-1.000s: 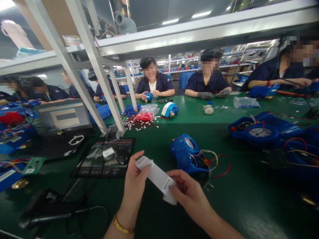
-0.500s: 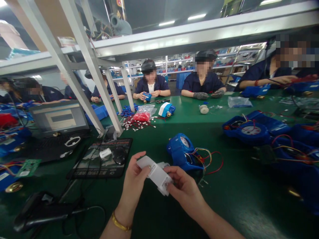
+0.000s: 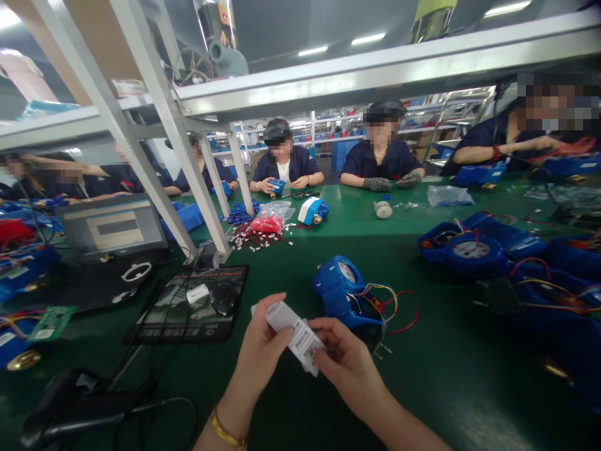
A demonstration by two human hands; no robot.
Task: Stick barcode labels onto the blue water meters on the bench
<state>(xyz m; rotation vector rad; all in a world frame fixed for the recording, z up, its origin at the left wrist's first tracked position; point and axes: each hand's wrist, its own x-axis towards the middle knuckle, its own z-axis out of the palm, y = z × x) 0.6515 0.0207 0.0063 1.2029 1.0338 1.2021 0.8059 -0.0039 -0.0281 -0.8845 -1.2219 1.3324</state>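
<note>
Between my two hands is a small stack of white barcode labels (image 3: 303,340), tilted, with printed text and barcodes facing up. My left hand (image 3: 260,354) pinches its upper left end, thumb on top. At the lower right end, my right hand (image 3: 345,360) grips it between thumb and fingers. Just beyond them on the green table lies a blue meter housing (image 3: 331,294) with a round dial and loose red, yellow and white wires (image 3: 389,297).
To the left are a laptop (image 3: 117,228), a mouse (image 3: 223,297) on a dark mat and a black handheld scanner (image 3: 70,407). Several blue meters (image 3: 469,250) crowd the right. White shelf posts (image 3: 162,119) rise at left. Co-workers sit across the table.
The top of the stack shows a densely printed label instead of a mostly blank, translucent sheet. My hands have shifted slightly. At far left, a co-worker's arm now stretches out.
</note>
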